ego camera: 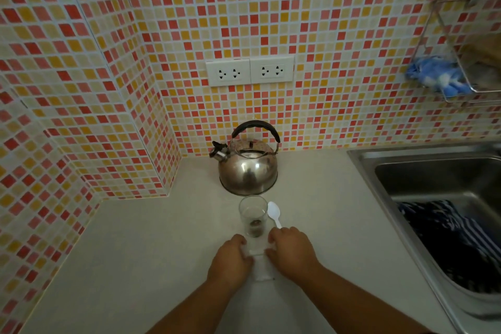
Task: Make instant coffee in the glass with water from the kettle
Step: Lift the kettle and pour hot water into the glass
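On the pale countertop (135,252), head view: left hand (231,256) and right hand (294,248) both rest with fingers curled onto a small clear packet (259,260) lying between them; whether either actually pinches it cannot be told. Just beyond stands the glass (253,215), upright, dark granules at its bottom. A white spoon (273,213) lies beside it. Steel kettle (248,161) stands behind, near the tiled wall (325,35). Sink (433,184) to the right.
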